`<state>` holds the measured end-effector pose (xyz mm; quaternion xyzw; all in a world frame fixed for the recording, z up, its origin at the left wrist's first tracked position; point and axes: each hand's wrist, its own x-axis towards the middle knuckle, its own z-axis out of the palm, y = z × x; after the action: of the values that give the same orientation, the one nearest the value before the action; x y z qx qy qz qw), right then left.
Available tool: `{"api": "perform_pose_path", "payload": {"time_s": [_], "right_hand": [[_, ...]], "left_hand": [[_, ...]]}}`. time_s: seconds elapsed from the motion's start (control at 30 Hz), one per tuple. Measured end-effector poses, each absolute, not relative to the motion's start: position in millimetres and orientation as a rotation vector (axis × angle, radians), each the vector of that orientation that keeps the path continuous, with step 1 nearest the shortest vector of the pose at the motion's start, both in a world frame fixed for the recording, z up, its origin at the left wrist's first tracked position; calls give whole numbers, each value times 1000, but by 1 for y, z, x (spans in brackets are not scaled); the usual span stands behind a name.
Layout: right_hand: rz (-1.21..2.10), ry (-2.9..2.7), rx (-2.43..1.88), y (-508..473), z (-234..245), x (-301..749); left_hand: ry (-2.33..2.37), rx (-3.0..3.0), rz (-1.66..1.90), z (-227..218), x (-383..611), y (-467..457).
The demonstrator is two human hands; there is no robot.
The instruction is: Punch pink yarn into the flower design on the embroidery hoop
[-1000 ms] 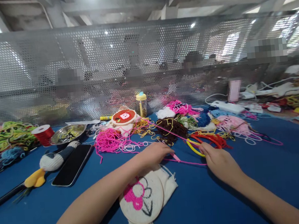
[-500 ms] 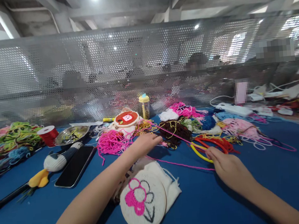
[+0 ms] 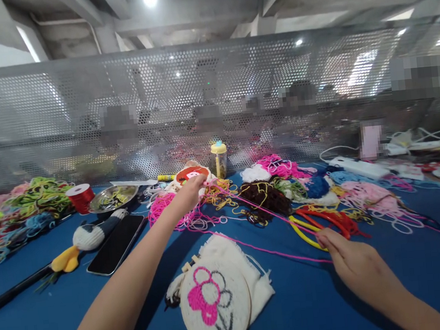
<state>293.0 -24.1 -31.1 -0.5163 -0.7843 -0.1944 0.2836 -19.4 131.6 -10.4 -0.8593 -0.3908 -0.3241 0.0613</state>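
My left hand (image 3: 195,190) reaches out over the table with its fingers closed on a strand of pink yarn (image 3: 264,210). The strand runs taut to my right hand (image 3: 347,254), whose fingers pinch it at the right. A second pink length slants across the blue tabletop towards that hand. Below, between my arms, lies an embroidery hoop (image 3: 216,305) with white cloth and a partly pink-filled flower. Yellow and red curved handles (image 3: 306,233) lie beside my right fingertips; what tool they belong to is unclear. Behind my left hand sits another hoop (image 3: 190,172) with red stitching.
A bright pink yarn heap (image 3: 162,208), a dark brown one (image 3: 263,198) and a pale pink one (image 3: 365,196) lie across the table. At left are a phone (image 3: 116,246), metal bowl (image 3: 115,197) and red spool (image 3: 80,199). A yellow-lidded jar (image 3: 219,160) stands before the perforated metal screen (image 3: 212,78).
My left hand has moved forward and away from my right, drawing out the pink strand between them. My right hand stays near the yellow handle. The view has shifted slightly.
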Motion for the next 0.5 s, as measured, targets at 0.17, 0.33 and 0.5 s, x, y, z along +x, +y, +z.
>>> {"api": "perform_pose_path", "payload": {"time_s": [0.17,0.33,0.5], "right_hand": [[-748,-2121,-1282,-22,-33,293],[-940,-2112,-1168,-24,-30,290],[-1137,-2106,-1083,-26,-26,289]], "left_hand": [[-1179,-2589,-1034,-9,-19,129],[-1160,-2567,-983,-11,-20,130],[-1118,-2525,-809,-8,-21,127]]}}
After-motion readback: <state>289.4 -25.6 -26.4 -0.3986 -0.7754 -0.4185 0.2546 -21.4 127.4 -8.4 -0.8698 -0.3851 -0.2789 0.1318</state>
